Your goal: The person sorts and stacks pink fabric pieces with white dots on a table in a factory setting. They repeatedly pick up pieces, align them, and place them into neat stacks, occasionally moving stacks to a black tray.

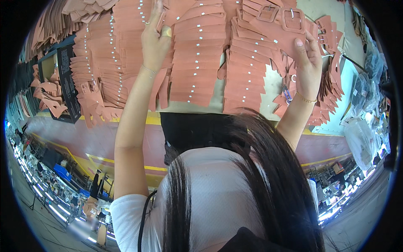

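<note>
Overlapping rows of salmon-coloured leather-like pieces (196, 54), each dotted with small white marks, cover the table. My left hand (155, 44) reaches to the far side over these rows, fingers stretched out and thumb apart; a yellowish cover wraps the thumb tip. On the right, my right hand (310, 67) pinches the edge of a salmon strap piece with covered buckles (277, 31), thumb on top and fingers partly hidden. Beneath that wrist lie more cut pieces and a small purple-blue item (287, 95) that I cannot make out.
A black box (67, 80) holding buckled pieces stands at the left edge. Further stacks (52, 27) rise at the far left. Fanned buckled pieces (331, 80) hang at the right, beside clear plastic bags (361, 134). Yellow lines mark the floor (138, 143).
</note>
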The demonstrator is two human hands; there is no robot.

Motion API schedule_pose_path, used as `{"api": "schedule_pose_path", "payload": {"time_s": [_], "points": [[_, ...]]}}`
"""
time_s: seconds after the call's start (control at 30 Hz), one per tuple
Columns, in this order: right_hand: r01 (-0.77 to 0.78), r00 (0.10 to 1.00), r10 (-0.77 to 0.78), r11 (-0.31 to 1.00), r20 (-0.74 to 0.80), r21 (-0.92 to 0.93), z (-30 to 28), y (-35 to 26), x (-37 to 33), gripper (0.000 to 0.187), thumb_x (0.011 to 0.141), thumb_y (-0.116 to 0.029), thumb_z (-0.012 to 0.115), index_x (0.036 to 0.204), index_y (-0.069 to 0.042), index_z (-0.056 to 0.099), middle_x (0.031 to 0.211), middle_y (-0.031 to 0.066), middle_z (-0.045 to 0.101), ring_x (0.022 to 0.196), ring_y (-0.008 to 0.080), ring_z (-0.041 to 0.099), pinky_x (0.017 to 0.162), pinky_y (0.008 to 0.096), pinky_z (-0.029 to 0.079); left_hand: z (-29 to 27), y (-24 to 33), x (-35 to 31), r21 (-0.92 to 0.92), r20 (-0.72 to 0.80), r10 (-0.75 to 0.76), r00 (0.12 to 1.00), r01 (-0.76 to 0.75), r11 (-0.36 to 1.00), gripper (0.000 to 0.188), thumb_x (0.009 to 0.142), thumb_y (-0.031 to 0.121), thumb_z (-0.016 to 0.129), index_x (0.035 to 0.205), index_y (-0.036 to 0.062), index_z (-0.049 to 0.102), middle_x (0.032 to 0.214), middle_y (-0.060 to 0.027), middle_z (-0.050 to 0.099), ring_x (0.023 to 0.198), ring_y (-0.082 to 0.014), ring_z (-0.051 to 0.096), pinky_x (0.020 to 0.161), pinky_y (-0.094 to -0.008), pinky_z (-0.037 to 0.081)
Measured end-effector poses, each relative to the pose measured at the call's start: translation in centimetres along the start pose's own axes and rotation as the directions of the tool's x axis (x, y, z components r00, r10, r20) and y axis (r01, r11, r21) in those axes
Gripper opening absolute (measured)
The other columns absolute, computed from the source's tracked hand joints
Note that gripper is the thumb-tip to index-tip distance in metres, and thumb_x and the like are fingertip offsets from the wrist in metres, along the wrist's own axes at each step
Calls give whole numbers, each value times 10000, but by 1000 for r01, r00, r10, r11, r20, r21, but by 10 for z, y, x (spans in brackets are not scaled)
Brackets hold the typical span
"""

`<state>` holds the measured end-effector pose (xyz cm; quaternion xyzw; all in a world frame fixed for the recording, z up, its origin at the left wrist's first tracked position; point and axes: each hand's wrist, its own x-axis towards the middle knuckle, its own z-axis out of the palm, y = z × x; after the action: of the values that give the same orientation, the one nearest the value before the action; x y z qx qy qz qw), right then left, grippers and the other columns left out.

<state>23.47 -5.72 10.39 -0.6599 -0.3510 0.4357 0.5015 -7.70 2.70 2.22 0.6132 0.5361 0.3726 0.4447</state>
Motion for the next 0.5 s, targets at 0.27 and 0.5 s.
{"api": "schedule_pose_path", "payload": {"time_s": [0.27,0.5], "points": [[1,1000,-1,1000,14,-8,6,7,-10,381,951,-62,533,1299,67,450,1169,120,608,1014,144,599,855,288,530,-6,-16,-38,212,8,206,978,-203,956,701,792,-90,474,1453,111,353,1501,-93,352,1304,-272,447,973,-308,431],[0,998,1,1000,55,-20,14,8,-19,341,946,-53,541,1266,52,485,1197,113,601,1052,137,575,903,276,482,-10,-27,-72,301,49,227,973,-231,925,754,752,-80,513,1452,153,358,1491,-83,361,1084,-325,598,810,-337,530]]}}
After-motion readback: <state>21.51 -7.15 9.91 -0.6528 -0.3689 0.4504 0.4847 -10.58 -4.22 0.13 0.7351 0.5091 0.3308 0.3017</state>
